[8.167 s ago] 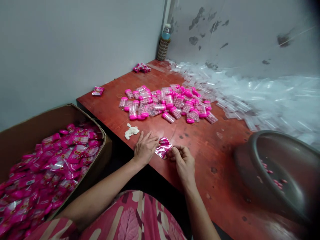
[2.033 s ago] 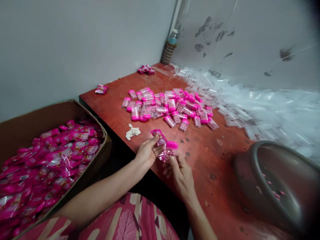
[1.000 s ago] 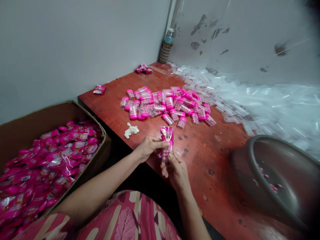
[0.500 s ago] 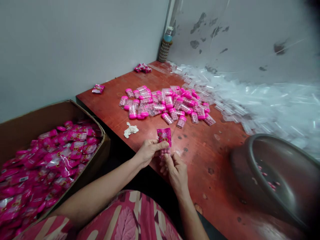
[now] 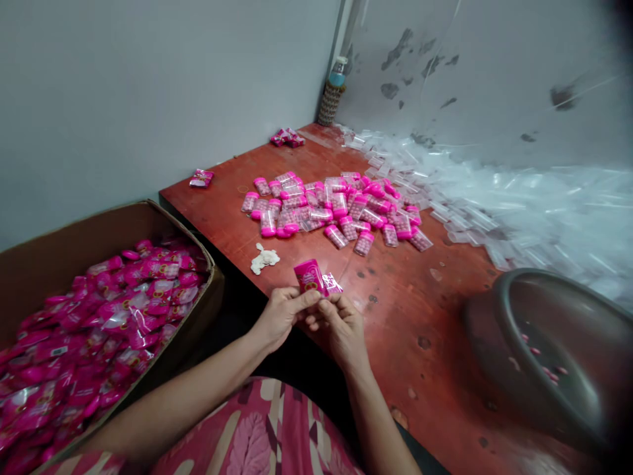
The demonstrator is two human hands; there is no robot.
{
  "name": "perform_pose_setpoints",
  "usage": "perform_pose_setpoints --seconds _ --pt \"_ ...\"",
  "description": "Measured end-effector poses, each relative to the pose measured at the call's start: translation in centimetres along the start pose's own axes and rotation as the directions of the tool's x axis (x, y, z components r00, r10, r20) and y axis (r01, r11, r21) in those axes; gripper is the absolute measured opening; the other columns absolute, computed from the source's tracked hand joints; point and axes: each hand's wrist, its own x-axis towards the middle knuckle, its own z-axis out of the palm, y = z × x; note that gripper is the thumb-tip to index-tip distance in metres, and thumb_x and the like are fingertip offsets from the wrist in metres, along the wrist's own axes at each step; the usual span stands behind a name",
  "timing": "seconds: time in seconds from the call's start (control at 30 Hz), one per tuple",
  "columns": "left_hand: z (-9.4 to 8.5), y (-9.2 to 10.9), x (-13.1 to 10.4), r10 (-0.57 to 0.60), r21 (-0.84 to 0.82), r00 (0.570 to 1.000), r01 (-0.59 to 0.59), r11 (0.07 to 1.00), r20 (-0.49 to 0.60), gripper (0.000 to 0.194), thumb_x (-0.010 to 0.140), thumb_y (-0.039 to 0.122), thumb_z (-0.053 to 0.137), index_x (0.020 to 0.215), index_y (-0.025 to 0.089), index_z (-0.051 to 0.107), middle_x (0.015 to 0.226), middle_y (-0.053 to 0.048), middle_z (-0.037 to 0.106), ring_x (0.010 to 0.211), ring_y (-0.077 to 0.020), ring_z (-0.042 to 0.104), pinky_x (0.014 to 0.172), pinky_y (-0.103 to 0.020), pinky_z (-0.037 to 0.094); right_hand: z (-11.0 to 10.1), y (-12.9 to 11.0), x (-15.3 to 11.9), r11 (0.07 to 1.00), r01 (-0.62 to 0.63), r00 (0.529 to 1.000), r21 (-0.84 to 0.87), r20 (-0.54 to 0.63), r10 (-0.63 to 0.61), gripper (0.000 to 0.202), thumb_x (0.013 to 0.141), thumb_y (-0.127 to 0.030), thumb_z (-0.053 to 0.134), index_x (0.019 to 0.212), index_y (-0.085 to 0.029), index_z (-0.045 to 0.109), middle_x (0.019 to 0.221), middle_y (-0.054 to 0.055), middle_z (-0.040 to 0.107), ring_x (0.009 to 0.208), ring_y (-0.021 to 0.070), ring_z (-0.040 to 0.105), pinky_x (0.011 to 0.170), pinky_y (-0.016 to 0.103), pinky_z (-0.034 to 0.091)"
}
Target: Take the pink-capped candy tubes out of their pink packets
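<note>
Pink bottles (image 5: 336, 208) lie beyond the packet (image 5: 311, 277) both hands pinch.

Bare tabletop (image 5: 395, 297) (capsule pile (image 5: 336, 211) beyond)

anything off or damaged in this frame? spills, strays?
Mostly the table: its red surface is pitted with dark chips. A few loose pink candies lie in the grey basin. Two packets sit apart from the main pile. Both hands pinch one pink packet.
</note>
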Motion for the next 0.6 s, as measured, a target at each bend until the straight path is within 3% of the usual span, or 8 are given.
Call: perform_pose_setpoints --seconds 0.07,0.17,0.23,0.27,0.33,0.43,0.5,0.6 --pt "-1.0 1.3 -1.1 0.134 -0.040 0.981 -0.141 0.989 -0.139 0.016 0.067 0.026 0.067 0.063 0.011 0.060 0.065 -0.004 0.064 0.061 -0.0141 0.061 0.061 -0.027 0.049 0.3 -0.2 0.3 1.000 -0.006 1.000 0.004 0.029 0.006 0.014 0.075 -0.029 0.060 0.084 -0.020 0.053 0.066 -0.002 0.064 0.054 0.0108 0.060 0.048 0.020 0.048" --pt "-3.2 3.7 -2.5 0.448 0.008 0.838 -0.469 0.883 -0.310 0.027 0.072 0.043 0.057 0.077 0.017 0.064 0.090 -0.006 0.067 0.089 -0.0208 0.061 0.084 -0.038 0.045 -0.4 -0.8 0.6 0.998 0.039 0.999 -0.051 -0.012 -0.040 0.016 0.077 -0.031 0.057 0.089 -0.019 0.054 0.070 0.000 0.064 0.056 0.0112 0.060 0.050 0.022 0.048" --pt "-4.4 4.4 -2.6 0.620 0.166 0.723 -0.601 0.782 -0.305 0.048 0.074 0.058 0.043 0.094 0.019 0.063 0.100 -0.008 0.065 0.097 -0.0230 0.058 0.089 -0.041 0.042 -1.5 -1.1 0.7 0.993 0.065 0.994 -0.101 -0.085 -0.074 0.017 0.078 -0.032 0.056 0.086 -0.018 0.055 0.069 0.000 0.064 0.055 0.0109 0.059 0.049 0.021 0.047" --pt "-4.8 4.4 -2.3 0.669 0.304 0.702 -0.600 0.740 -0.242 0.048 0.074 0.057 0.044 0.100 0.020 0.062 0.106 -0.008 0.063 0.100 -0.0237 0.056 0.091 -0.042 0.040 -2.1 -1.2 0.8 0.990 0.068 0.990 -0.122 -0.116 -0.082 0.017 0.077 -0.033 0.056 0.085 -0.018 0.055 0.069 0.000 0.063 0.054 0.0106 0.059 0.049 0.021 0.047" --pt "-4.8 3.3 -0.9 0.653 0.637 0.757 -0.496 0.590 -0.015 0.044 0.075 0.047 0.052 0.109 0.021 0.058 0.116 -0.009 0.057 0.109 -0.0241 0.050 0.096 -0.042 0.035 -3.0 -1.3 0.9 0.986 0.055 0.984 -0.158 -0.158 -0.080 0.018 0.076 -0.034 0.057 0.083 -0.017 0.056 0.068 0.000 0.063 0.053 0.0099 0.058 0.049 0.020 0.046" --pt "-3.8 0.8 2.1 0.464 0.899 0.824 -0.421 0.117 0.325 0.043 0.076 0.040 0.054 0.114 0.020 0.055 0.120 -0.009 0.053 0.118 -0.0243 0.041 0.102 -0.044 0.025 -3.5 -1.3 0.7 0.976 0.031 0.984 -0.218 -0.167 -0.068 0.019 0.076 -0.035 0.057 0.082 -0.017 0.056 0.068 0.000 0.063 0.053 0.0094 0.058 0.049 0.019 0.045" --pt "-3.2 -0.7 3.7 0.384 0.911 0.828 -0.394 -0.120 0.409 0.038 0.077 0.039 0.052 0.111 0.022 0.057 0.120 -0.008 0.054 0.120 -0.0254 0.038 0.102 -0.048 0.021 -3.5 -1.3 0.4 0.967 0.024 0.985 -0.253 -0.162 -0.067 0.018 0.076 -0.035 0.057 0.081 -0.017 0.057 0.069 0.000 0.063 0.054 0.0094 0.057 0.050 0.019 0.044" --pt "-3.0 -1.8 4.8 0.385 0.892 0.808 -0.364 -0.270 0.446 0.027 0.080 0.034 0.050 0.101 0.024 0.062 0.117 -0.004 0.056 0.121 -0.0257 0.037 0.101 -0.052 0.018 -3.5 -1.4 0.1 0.959 0.024 0.983 -0.283 -0.167 -0.074 0.018 0.076 -0.034 0.057 0.080 -0.017 0.057 0.068 0.000 0.063 0.055 0.0095 0.057 0.050 0.019 0.044"
